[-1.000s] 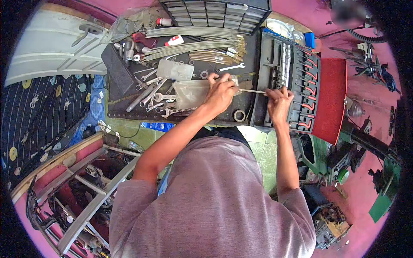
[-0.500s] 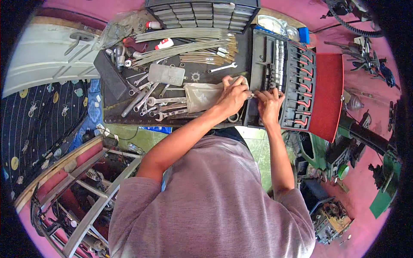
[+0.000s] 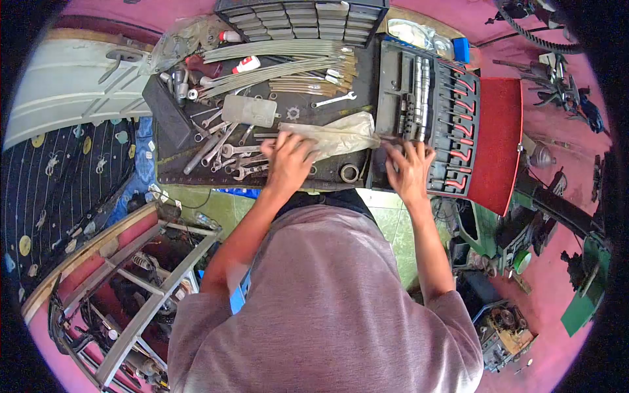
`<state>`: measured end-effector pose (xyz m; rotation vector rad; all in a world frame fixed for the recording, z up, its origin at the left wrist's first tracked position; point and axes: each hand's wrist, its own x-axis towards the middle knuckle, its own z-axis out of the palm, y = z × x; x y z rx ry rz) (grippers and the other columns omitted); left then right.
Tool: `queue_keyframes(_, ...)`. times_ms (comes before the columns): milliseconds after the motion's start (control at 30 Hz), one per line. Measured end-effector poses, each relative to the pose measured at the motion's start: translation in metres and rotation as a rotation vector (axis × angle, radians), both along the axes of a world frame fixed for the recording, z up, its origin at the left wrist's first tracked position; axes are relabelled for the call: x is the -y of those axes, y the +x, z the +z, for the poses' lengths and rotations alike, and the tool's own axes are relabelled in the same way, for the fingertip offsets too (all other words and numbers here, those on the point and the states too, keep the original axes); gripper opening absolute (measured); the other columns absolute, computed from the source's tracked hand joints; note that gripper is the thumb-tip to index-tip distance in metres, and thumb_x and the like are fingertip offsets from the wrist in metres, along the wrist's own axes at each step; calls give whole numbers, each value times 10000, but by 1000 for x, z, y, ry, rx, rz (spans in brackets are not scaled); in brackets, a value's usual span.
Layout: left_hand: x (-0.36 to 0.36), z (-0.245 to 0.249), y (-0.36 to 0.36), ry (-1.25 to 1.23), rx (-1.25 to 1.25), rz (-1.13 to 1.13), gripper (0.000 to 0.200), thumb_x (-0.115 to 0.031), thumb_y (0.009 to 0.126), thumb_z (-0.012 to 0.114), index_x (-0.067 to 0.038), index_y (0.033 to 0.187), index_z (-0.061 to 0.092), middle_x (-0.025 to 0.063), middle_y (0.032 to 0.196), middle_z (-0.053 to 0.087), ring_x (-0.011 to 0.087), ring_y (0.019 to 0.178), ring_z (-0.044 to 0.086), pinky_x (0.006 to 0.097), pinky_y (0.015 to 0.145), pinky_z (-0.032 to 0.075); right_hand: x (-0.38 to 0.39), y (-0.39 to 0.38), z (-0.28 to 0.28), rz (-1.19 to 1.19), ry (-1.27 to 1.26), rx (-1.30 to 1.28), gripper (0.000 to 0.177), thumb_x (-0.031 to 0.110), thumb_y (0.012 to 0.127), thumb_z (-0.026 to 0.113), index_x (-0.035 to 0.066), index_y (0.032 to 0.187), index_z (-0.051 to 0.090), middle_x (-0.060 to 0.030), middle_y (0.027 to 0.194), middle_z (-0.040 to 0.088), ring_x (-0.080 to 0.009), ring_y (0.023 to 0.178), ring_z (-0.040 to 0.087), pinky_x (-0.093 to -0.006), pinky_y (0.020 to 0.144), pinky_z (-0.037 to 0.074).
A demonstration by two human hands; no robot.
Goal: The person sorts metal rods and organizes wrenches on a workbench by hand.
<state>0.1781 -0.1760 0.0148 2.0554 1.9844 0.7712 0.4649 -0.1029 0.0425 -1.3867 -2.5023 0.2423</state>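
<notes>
A wrinkled, translucent plastic bag (image 3: 344, 136) lies across the bench. My left hand (image 3: 288, 164) is at the bag's left end, palm down, its fingers bent and apart. Several wrenches (image 3: 242, 160) lie just left of those fingers. Past the bag's right end, over the near part of the black toolbox tray (image 3: 388, 105), is my right hand (image 3: 409, 167) with its fingers spread. A row of silver sockets (image 3: 419, 92) runs up the tray ahead of it. What lies under the fingertips of both hands is hidden.
The open red toolbox lid (image 3: 498, 144) stands right of the red-handled tools (image 3: 462, 131). Thin rods (image 3: 275, 62), a clear plastic case (image 3: 249, 110) and a single wrench (image 3: 334, 99) lie on the bench. A metal ring (image 3: 349, 173) sits near its front edge. A drawer cabinet (image 3: 301, 23) stands behind.
My left hand has moved left from the bag's right end to its left end, uncovering the bag's right part. My right hand has drawn slightly back, its fingers more spread.
</notes>
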Motion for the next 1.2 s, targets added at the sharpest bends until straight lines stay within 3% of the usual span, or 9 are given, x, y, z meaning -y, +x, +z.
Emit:
queue_keyframes(167, 38, -7, -19, -106, -68, 1, 256, -269, 764, 817, -155, 985, 757, -27, 1043, 657, 202, 1102, 554, 495, 946, 284, 18, -15, -13, 193, -20, 152, 405, 203, 848, 733, 222, 1251, 699, -2, 1089, 646, -276, 1096, 538, -572, 971, 347)
queue_keyframes(367, 33, -15, -30, -138, -50, -20, 185, -194, 813, 762, -151, 993, 756, -27, 1053, 654, 196, 1138, 535, 518, 949, 292, 15, -42, -21, 86, -21, 234, 380, 177, 884, 660, 175, 1264, 655, -30, 1195, 619, -278, 1131, 531, -601, 951, 361)
queue_keyframes(467, 29, -21, -31, -102, -71, -7, 168, -163, 782, 791, -156, 947, 761, -42, 1002, 670, 184, 1077, 574, 477, 944, 278, 12, -51, -24, 38, -15, 274, 326, 164, 878, 637, 180, 1203, 664, -21, 1145, 624, -280, 1132, 531, -591, 938, 366)
queue_keyframes(600, 24, -17, -36, -87, -34, -12, 120, -155, 825, 738, -142, 943, 758, -31, 981, 675, 193, 1099, 559, 516, 946, 287, 2, -53, -33, 7, 59, 273, 238, 161, 868, 626, 193, 1092, 700, 21, 1034, 647, -260, 1091, 528, -568, 929, 367)
queue_keyframes(700, 20, -11, -42, -56, 5, -12, 113, -156, 822, 751, -131, 932, 759, -22, 951, 686, 197, 1069, 577, 499, 944, 292, -4, -49, -21, 39, 107, 142, 271, 87, 766, 672, 194, 1009, 727, 25, 963, 663, -251, 1048, 541, -526, 906, 371)
queue_keyframes(900, 15, 4, -57, 66, 69, -89, 114, -180, 795, 803, -135, 894, 766, -30, 877, 706, 189, 980, 608, 451, 915, 283, -3, -43, 3, 22, 132, 103, 350, 67, 727, 694, 192, 1050, 747, -3, 880, 654, -259, 1019, 564, -518, 927, 357)
queue_keyframes(1000, 13, 6, -63, 84, 86, -102, 114, -190, 795, 807, -133, 887, 768, -23, 864, 704, 186, 969, 616, 436, 913, 284, 7, -51, 13, -16, 85, 113, 396, 251, 776, 769, 195, 1164, 711, -28, 1016, 643, -268, 1079, 547, -547, 961, 344)
queue_keyframes(1067, 9, 6, -66, 62, 100, -103, 116, -196, 794, 810, -132, 881, 767, -17, 863, 705, 181, 980, 617, 429, 916, 283, 11, -54, 12, -53, 30, 175, 590, 427, 739, 822, 186, 1250, 652, -54, 1147, 608, -278, 1127, 527, -565, 983, 334)
queue_keyframes(1200, 7, 6, -69, 78, 107, -126, 128, -188, 787, 810, -123, 885, 760, -12, 876, 708, 186, 989, 618, 434, 922, 284, 7, -57, -3, -78, 62, 197, 266, 170, 820, 742, 152, 1071, 657, -32, 1032, 625, -260, 1073, 547, -544, 961, 346)
